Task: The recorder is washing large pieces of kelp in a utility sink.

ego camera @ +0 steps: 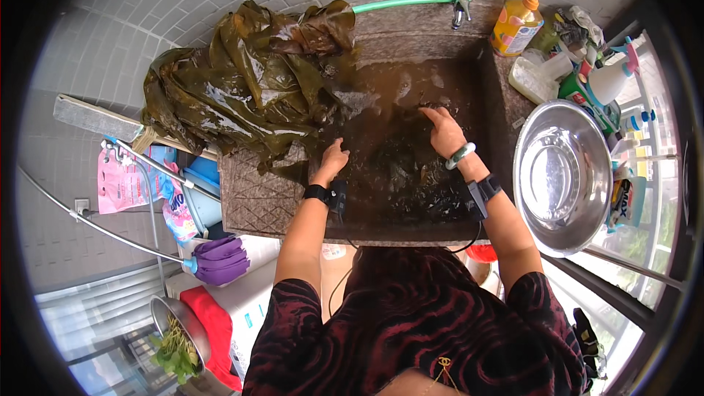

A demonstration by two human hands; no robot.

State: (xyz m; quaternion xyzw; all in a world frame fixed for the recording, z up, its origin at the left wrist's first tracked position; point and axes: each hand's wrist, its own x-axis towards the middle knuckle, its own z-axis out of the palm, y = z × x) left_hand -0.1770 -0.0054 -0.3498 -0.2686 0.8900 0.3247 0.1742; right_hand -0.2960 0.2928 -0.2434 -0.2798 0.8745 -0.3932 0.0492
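Note:
A stone laundry sink (487,115) full of murky brown water lies before me. Large wet sheets of olive-brown kelp (242,88) are heaped over its left side and washboard, their right edge trailing into the water. My left hand (333,159) is low at the water beside that trailing edge, fingers partly hidden. Farther right, my right hand (446,131) is at the water's surface, its index finger extended leftward next to a dark patch. Whether either hand grips kelp under the murky water cannot be seen. Dark shapes show below the surface between my forearms.
A green hose (407,3) runs from the metal tap (458,10) into the kelp heap. On the right stand a yellow pump bottle (517,22), a steel basin (564,176) and a spray bottle (610,80). A purple mop (220,260) and detergent bags (124,176) are at left.

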